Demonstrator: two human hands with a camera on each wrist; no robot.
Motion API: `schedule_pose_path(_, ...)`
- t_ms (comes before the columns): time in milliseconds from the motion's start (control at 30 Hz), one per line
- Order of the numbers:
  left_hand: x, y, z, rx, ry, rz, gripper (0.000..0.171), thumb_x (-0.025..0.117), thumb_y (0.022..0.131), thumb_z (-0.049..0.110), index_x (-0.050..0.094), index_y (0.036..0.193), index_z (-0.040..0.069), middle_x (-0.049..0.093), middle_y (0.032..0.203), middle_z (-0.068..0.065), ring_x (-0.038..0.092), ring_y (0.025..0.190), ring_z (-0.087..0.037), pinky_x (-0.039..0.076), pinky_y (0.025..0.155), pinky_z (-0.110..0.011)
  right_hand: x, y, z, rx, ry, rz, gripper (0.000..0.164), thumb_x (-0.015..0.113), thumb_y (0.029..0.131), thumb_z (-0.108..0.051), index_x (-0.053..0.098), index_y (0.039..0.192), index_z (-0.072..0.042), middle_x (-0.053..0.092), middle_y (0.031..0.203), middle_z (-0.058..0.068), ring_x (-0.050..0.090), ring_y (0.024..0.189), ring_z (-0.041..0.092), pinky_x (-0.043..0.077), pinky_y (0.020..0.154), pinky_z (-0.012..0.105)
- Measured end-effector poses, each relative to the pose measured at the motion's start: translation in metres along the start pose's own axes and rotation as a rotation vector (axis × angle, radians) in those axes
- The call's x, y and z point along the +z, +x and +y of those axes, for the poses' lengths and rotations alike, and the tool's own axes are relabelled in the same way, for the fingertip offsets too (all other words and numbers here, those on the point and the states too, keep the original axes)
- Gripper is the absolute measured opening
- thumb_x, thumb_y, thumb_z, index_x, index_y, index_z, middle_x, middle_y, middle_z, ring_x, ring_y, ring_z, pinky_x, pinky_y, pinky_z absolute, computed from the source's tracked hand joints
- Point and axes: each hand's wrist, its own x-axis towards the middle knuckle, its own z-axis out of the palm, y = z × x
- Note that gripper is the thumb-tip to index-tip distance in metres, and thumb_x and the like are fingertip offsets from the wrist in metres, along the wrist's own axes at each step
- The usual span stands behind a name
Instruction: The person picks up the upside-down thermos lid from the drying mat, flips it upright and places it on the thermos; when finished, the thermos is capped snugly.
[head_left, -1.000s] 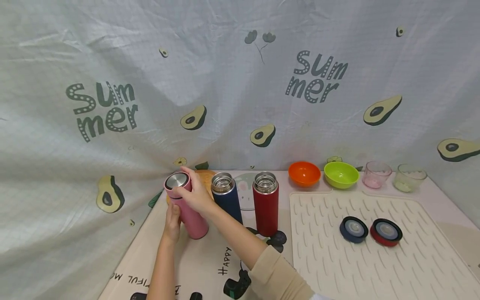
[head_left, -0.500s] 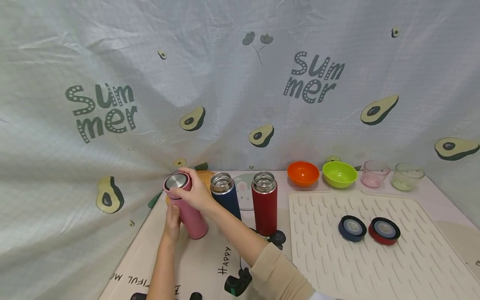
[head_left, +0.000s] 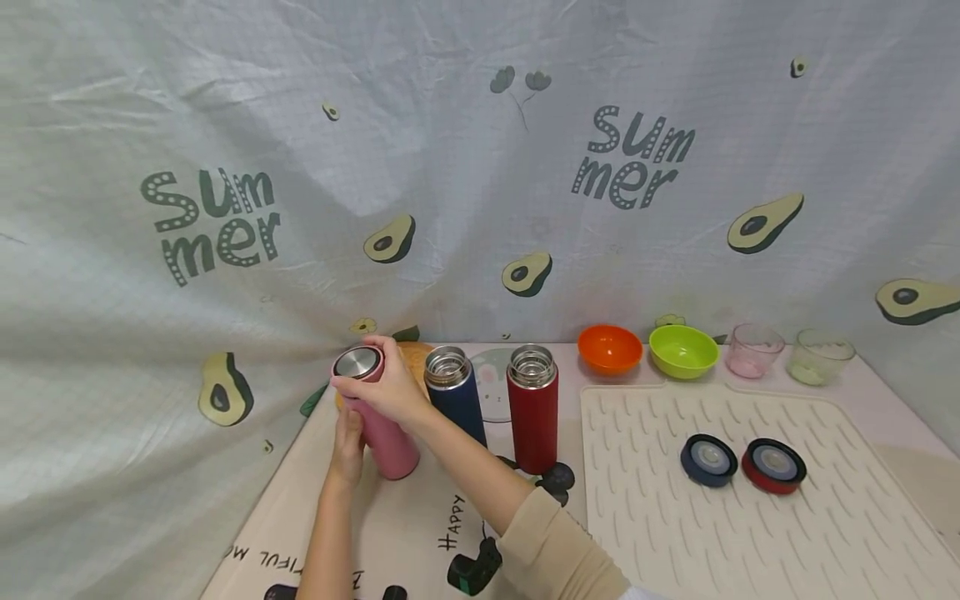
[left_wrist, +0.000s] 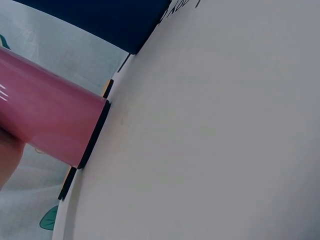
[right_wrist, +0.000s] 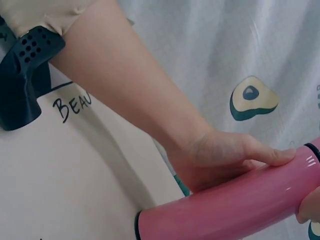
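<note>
A pink thermos (head_left: 386,442) with a steel-topped lid (head_left: 357,362) stands on the table at the left in the head view. My left hand (head_left: 349,446) holds its body from the near left side; in the right wrist view that hand (right_wrist: 220,157) lies along the bottle, thumb extended. From above right, my right hand (head_left: 390,383) grips the lid, thumb across the front and fingers behind. The lid sits on the bottle. Just right stand a blue thermos (head_left: 459,408) and a red thermos (head_left: 534,421), both lidless, their steel necks showing.
On a cream ribbed mat (head_left: 660,542) lie a blue lid (head_left: 708,460) and a red lid (head_left: 774,465). Behind it are an orange bowl (head_left: 609,350), a green bowl (head_left: 682,352), a pink glass (head_left: 753,350) and a greenish glass (head_left: 819,357). A printed curtain (head_left: 450,167) closes the back.
My right thumb has moved slightly left across the front of the pink thermos lid. The left hand and the bottle stay in place; the head view shifts a little.
</note>
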Motion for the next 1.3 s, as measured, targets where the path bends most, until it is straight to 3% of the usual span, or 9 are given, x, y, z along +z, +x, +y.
schedule_pose_path(167, 0.001, 0.001, -0.001, -0.007, -0.002, 0.004, 0.035, 0.029, 0.098, 0.040, 0.037, 0.128, 0.024, 0.052, 0.106, 0.007, 0.049, 0.091, -0.006, 0.043, 0.073, -0.019, -0.003, 0.002, 0.003, 0.010, 0.044, -0.045, 0.053, 0.061, 0.086, -0.021, 0.042, 0.134, -0.010, 0.054, 0.119, 0.003, 0.051, 0.105, 0.009, 0.041, 0.089, 0.025)
schedule_pose_path(267, 0.001, 0.000, -0.001, 0.002, -0.022, 0.004, 0.036, 0.031, 0.097, 0.042, 0.039, 0.125, 0.021, 0.053, 0.103, 0.006, 0.050, 0.089, -0.006, 0.043, 0.072, -0.019, -0.003, 0.002, 0.005, 0.001, 0.068, -0.028, 0.049, 0.067, 0.082, -0.018, 0.046, 0.126, -0.011, 0.056, 0.110, -0.001, 0.054, 0.098, 0.008, 0.044, 0.084, 0.023)
schedule_pose_path(467, 0.003, 0.000, 0.000, -0.027, -0.024, 0.021, 0.036, 0.032, 0.096, 0.045, 0.040, 0.125, 0.024, 0.053, 0.103, 0.008, 0.049, 0.087, -0.005, 0.042, 0.067, -0.018, -0.001, 0.000, 0.006, 0.010, -0.035, 0.004, 0.068, 0.071, 0.078, -0.024, 0.035, 0.135, -0.018, 0.049, 0.120, -0.005, 0.049, 0.105, 0.007, 0.040, 0.088, 0.023)
schedule_pose_path(567, 0.004, 0.000, 0.000, -0.040, -0.017, 0.023, 0.033, 0.030, 0.097, 0.043, 0.039, 0.124, 0.026, 0.051, 0.104, 0.009, 0.048, 0.088, -0.005, 0.041, 0.068, -0.018, -0.003, 0.000, 0.006, 0.005, -0.034, -0.016, 0.065, 0.067, 0.079, -0.021, 0.036, 0.137, -0.018, 0.051, 0.121, -0.002, 0.050, 0.105, 0.008, 0.040, 0.088, 0.024)
schedule_pose_path(800, 0.005, 0.003, 0.000, -0.034, -0.015, 0.021, 0.032, 0.031, 0.096, 0.044, 0.042, 0.118, 0.024, 0.050, 0.086, 0.009, 0.045, 0.068, -0.003, 0.034, 0.050, -0.020, -0.003, -0.001, 0.003, -0.038, -0.074, 0.006, 0.067, 0.071, 0.078, -0.025, 0.034, 0.134, -0.017, 0.046, 0.121, -0.003, 0.046, 0.108, 0.008, 0.039, 0.089, 0.025)
schedule_pose_path(933, 0.005, 0.001, 0.000, -0.046, -0.015, 0.026, 0.035, 0.032, 0.096, 0.046, 0.039, 0.123, 0.026, 0.051, 0.099, 0.009, 0.048, 0.082, -0.004, 0.041, 0.062, -0.018, -0.003, -0.003, 0.002, -0.045, -0.018, -0.014, 0.065, 0.061, 0.081, -0.016, 0.033, 0.140, -0.014, 0.047, 0.126, 0.003, 0.046, 0.111, 0.010, 0.036, 0.093, 0.025)
schedule_pose_path(1033, 0.003, 0.000, 0.000, -0.024, -0.008, 0.027, 0.041, 0.033, 0.095, 0.049, 0.038, 0.127, 0.023, 0.051, 0.109, 0.007, 0.049, 0.093, -0.007, 0.043, 0.071, -0.020, -0.001, -0.005, 0.002, -0.090, 0.003, -0.008, 0.060, 0.063, 0.081, -0.014, 0.038, 0.135, -0.016, 0.050, 0.122, 0.001, 0.050, 0.104, 0.009, 0.041, 0.087, 0.023)
schedule_pose_path(1167, 0.001, 0.000, -0.001, -0.024, 0.012, 0.027, 0.044, 0.032, 0.094, 0.051, 0.038, 0.127, 0.022, 0.050, 0.111, 0.005, 0.048, 0.093, -0.008, 0.043, 0.071, -0.020, 0.003, -0.007, 0.004, -0.161, -0.095, 0.072, 0.061, 0.073, 0.076, -0.023, 0.039, 0.127, -0.018, 0.048, 0.114, -0.005, 0.049, 0.100, 0.007, 0.043, 0.082, 0.023)
schedule_pose_path(1300, 0.002, -0.001, 0.000, -0.038, 0.018, 0.028, 0.041, 0.031, 0.095, 0.050, 0.039, 0.125, 0.023, 0.050, 0.102, 0.006, 0.048, 0.084, -0.007, 0.041, 0.062, -0.019, 0.003, -0.007, 0.003, -0.108, -0.189, 0.087, 0.068, 0.068, 0.079, -0.028, 0.034, 0.137, -0.017, 0.046, 0.124, 0.000, 0.046, 0.110, 0.009, 0.040, 0.090, 0.028)
